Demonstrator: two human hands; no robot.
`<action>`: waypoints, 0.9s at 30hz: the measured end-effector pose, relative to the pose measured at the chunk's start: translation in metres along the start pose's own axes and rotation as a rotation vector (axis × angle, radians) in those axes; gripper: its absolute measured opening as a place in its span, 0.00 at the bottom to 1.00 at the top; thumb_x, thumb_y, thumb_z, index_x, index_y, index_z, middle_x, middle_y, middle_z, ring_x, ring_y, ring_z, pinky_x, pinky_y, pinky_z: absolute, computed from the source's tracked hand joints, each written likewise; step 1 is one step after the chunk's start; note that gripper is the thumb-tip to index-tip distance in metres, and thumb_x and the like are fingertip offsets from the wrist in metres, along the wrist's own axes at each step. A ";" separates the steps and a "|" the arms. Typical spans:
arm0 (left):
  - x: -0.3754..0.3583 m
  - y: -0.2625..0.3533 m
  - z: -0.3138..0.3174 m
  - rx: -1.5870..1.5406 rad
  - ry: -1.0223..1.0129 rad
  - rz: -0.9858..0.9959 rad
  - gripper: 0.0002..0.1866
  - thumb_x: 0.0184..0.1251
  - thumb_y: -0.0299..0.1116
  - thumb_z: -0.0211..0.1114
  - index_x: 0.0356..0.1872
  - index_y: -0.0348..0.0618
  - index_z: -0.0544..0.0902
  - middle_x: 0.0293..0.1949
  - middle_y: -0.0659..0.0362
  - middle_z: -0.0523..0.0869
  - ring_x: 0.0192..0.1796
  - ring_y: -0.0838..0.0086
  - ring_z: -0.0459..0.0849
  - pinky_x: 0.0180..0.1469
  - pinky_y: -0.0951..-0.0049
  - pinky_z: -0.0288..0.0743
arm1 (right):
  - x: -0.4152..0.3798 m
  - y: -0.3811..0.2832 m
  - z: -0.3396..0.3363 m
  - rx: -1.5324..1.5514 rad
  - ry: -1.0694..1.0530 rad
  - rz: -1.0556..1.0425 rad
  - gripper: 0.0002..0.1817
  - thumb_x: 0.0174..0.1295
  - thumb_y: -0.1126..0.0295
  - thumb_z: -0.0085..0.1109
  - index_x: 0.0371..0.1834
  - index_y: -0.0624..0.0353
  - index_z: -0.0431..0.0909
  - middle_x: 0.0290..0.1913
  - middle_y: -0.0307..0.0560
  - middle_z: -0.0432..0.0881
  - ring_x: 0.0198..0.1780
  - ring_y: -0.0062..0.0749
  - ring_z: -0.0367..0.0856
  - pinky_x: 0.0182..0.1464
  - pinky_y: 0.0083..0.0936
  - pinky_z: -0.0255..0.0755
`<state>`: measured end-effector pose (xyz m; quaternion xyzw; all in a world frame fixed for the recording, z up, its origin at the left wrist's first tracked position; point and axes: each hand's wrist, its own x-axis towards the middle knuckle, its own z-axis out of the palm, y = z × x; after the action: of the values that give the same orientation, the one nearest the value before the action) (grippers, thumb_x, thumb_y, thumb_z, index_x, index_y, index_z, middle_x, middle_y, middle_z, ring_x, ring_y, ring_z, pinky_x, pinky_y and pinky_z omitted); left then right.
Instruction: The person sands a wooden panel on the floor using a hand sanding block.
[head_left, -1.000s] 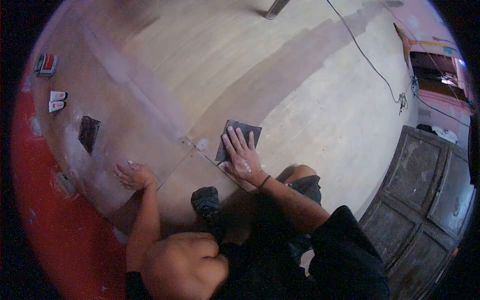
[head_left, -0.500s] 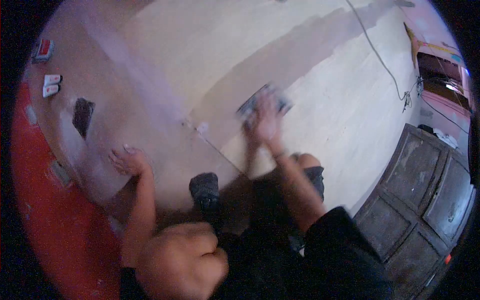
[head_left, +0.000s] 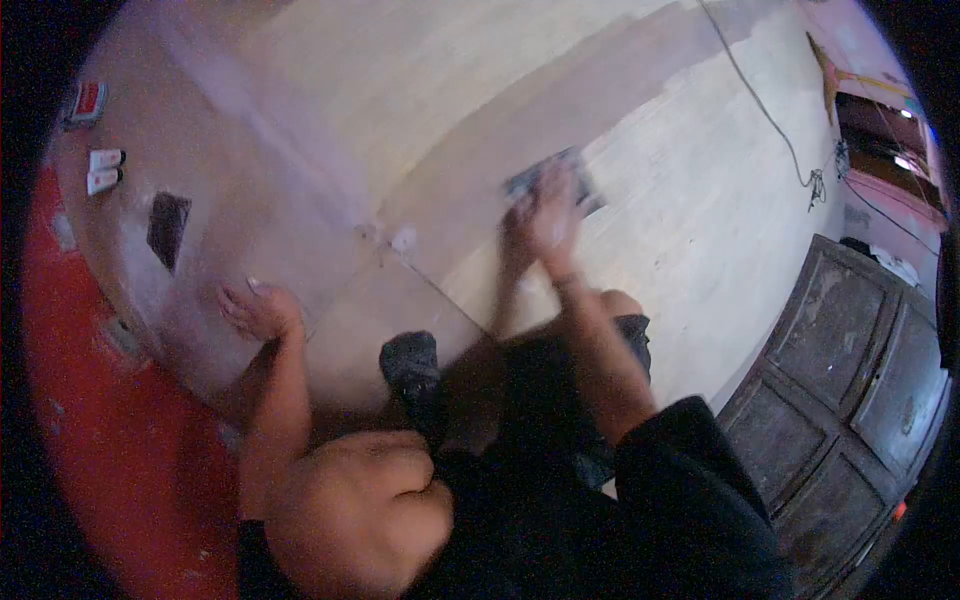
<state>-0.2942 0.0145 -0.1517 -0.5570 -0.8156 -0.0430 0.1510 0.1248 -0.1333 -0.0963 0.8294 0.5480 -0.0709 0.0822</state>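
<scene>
Palm down, the blurred right hand [head_left: 553, 222] lies open on a dark rectangular sheet [head_left: 591, 200] over the pale surface [head_left: 690, 210]; the left hand [head_left: 262, 310] rests open near a dark angular patch [head_left: 168, 229].

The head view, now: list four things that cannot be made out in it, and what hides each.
- Right hand, head view: motion blur smears its fingers.
- Flat dark rectangular sheet, head view: the right hand covers its middle, and blur softens its edges.
- Two small white tubes with red marks, head view: print too small to read.
- Dark wooden panelled doors, head view: black lens border cuts off their lower right.
</scene>
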 end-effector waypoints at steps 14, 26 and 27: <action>0.012 0.022 0.003 -0.063 -0.002 -0.020 0.30 0.76 0.50 0.52 0.72 0.44 0.69 0.75 0.52 0.65 0.76 0.53 0.63 0.72 0.41 0.57 | -0.029 -0.056 -0.033 0.007 -0.184 -0.104 0.38 0.69 0.50 0.48 0.79 0.59 0.58 0.82 0.57 0.50 0.83 0.54 0.42 0.75 0.73 0.32; 0.018 0.006 0.032 0.005 0.065 0.085 0.30 0.76 0.51 0.51 0.72 0.45 0.70 0.74 0.52 0.68 0.75 0.52 0.66 0.71 0.41 0.58 | -0.038 -0.051 -0.032 0.150 -0.102 -0.258 0.37 0.69 0.49 0.47 0.77 0.57 0.61 0.81 0.57 0.54 0.82 0.56 0.47 0.74 0.74 0.33; 0.013 0.009 0.018 -0.015 0.044 0.024 0.30 0.76 0.51 0.51 0.72 0.46 0.69 0.74 0.53 0.69 0.74 0.52 0.66 0.71 0.41 0.58 | -0.023 -0.031 -0.023 0.048 -0.030 -0.254 0.37 0.69 0.49 0.48 0.77 0.56 0.61 0.80 0.57 0.56 0.81 0.54 0.50 0.74 0.74 0.35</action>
<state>-0.2941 0.0337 -0.1662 -0.5669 -0.8048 -0.0596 0.1655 0.0880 -0.1374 -0.0712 0.7539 0.6455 -0.1062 0.0607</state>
